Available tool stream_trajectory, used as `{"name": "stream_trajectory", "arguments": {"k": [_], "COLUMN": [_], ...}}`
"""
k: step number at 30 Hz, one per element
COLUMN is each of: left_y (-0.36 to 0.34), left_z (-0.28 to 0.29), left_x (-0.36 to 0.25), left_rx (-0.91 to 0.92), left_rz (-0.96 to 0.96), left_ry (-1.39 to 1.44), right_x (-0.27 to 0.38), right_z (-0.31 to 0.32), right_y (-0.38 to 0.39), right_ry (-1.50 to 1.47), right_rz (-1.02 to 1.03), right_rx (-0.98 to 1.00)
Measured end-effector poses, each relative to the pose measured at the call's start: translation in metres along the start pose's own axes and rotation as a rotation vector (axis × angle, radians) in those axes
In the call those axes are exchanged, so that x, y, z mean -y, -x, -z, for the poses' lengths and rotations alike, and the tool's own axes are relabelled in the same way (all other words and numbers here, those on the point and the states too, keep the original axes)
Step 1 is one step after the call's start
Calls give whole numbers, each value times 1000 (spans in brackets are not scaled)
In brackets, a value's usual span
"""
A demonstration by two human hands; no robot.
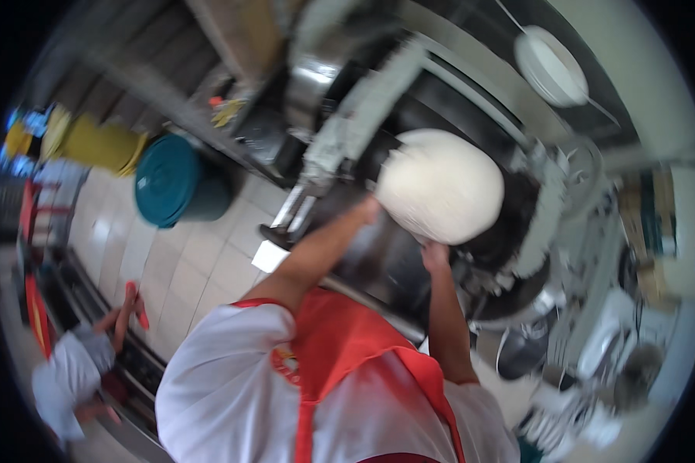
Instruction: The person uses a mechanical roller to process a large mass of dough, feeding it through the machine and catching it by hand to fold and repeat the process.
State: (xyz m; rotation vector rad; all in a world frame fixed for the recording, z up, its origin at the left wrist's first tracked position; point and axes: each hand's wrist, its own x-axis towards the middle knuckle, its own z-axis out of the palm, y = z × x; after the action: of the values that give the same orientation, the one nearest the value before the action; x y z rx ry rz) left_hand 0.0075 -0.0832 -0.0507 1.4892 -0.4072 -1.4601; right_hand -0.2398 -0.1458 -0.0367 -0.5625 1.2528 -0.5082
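A large, pale round of dough [440, 181] is held over a dark metal machine [386, 270] with a pale, worn frame. My left hand [367, 207] grips the dough at its lower left edge, fingers partly hidden by it. My right hand [434, 255] holds its bottom edge, a little right of centre, fingers also partly under the dough.
A teal lidded bin [170, 181] and yellow bins [96, 147] stand on the tiled floor [185, 270] at left. Another person [73, 366] is at lower left. White plastic ware [552, 65] is at upper right; metal pots and pans [525, 351] crowd the right side.
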Motion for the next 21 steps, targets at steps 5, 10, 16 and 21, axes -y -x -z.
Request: {"name": "stream_trajectory", "arguments": {"k": [5,10,16,21], "left_y": [-29,-14,-2,17], "left_z": [-18,-57,-85,-59], "left_x": [2,-5,-28,-21], "left_rx": [328,320,-311,-782], "left_rz": [-135,140,-12,5], "left_ry": [170,551,1086,-707], "right_x": [9,16,-9,1], "right_z": [7,-19,-44,-30], "right_y": [-43,-17,-28,-37], "right_ry": [-48,-152,-425,-360], "right_rz": [286,200,411,311], "right_rx": [328,436,-19,-62]}}
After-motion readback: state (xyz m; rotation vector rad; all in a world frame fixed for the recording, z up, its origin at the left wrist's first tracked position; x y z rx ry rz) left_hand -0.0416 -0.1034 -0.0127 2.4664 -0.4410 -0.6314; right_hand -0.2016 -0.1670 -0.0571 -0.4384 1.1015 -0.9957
